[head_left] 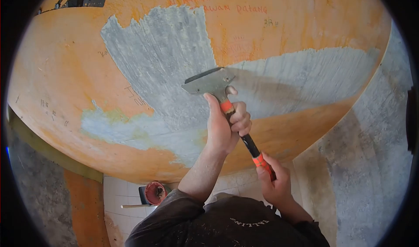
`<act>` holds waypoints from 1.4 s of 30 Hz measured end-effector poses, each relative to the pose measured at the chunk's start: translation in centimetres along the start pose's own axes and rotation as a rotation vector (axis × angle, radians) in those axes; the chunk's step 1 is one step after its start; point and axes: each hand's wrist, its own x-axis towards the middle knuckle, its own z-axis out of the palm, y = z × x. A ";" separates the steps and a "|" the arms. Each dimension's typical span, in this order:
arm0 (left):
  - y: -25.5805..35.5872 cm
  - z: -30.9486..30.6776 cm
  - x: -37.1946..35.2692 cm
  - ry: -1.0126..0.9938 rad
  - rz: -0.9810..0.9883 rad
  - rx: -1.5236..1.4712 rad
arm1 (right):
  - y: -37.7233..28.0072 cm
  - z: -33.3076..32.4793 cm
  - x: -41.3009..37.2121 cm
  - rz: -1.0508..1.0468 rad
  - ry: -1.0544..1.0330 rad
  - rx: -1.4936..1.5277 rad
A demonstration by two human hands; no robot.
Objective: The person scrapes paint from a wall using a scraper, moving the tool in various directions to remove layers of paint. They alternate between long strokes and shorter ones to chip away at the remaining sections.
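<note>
A wide scraper [208,82] with a metal head and a black and orange handle lies against the wall, its blade edge at the grey patch. My left hand [227,120] is wrapped round the upper handle just below the head, the thumb along the metal. Lower down, my right hand [275,179] grips the orange end of the handle. The wall [305,20] is painted orange, with a ragged grey bare area [161,59] above and left of the blade and a paler grey band to the right.
On the tiled floor [120,190] stands a red bucket [156,193], with a pale stick [137,206] beside it. Red handwriting and black tape [85,2] mark the upper wall. Grey wall surfaces stand at the far right and lower left.
</note>
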 end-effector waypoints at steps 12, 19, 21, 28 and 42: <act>0.5 0.7 -0.1 0.062 0.028 0.010 | 0.5 -0.1 0.7 -0.116 0.038 0.008; 0.7 0.8 0.4 0.037 0.023 -0.006 | 0.4 -0.4 1.1 -0.046 0.006 -0.008; 0.4 0.5 -0.1 0.061 0.017 -0.008 | 0.5 0.1 0.6 -0.076 0.031 -0.024; 0.6 0.4 0.5 0.062 0.037 -0.001 | -0.5 0.0 1.2 -0.049 0.025 -0.038; 0.2 0.1 -0.5 0.114 -0.014 -0.007 | 1.3 1.0 0.0 -0.090 0.048 -0.019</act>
